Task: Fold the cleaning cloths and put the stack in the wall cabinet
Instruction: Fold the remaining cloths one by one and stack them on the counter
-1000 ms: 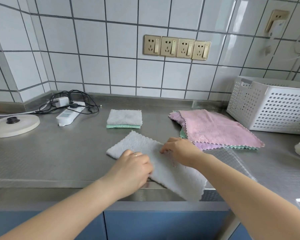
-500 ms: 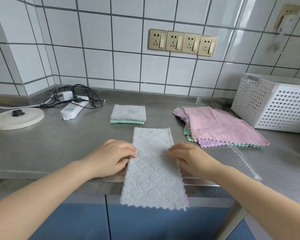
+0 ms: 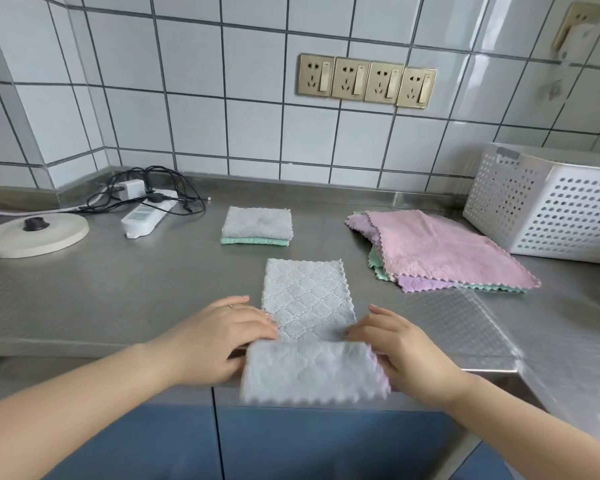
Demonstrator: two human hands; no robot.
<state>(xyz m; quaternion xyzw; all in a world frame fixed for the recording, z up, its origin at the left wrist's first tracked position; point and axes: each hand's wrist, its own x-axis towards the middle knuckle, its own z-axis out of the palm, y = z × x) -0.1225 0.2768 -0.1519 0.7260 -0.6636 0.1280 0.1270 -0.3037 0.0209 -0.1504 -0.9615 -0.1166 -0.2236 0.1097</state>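
Both of my hands grip the grey cloth (image 3: pixel 309 299) at the counter's (image 3: pixel 118 292) front edge — my left hand (image 3: pixel 219 341) pinches its left side, my right hand (image 3: pixel 400 348) its right. The near end of the cloth is lifted and blurred between my fingers, while the far half lies flat on the steel. Half a second ago that near end hung loose over the edge, and my hands lay flat beside the strip; now it is raised and drawn up.

Behind the cloth sits a stack of 2 folded cloths (image 3: pixel 256 225), grey on green. To the right lies the unfolded pile (image 3: pixel 440 251), pink on top with purple and green showing under it, just beside the white perforated basket (image 3: pixel 548 206). I cannot see into the basket from here. At far left are a round white base (image 3: pixel 32 233) and a power strip (image 3: pixel 146 216) with tangled black cords.
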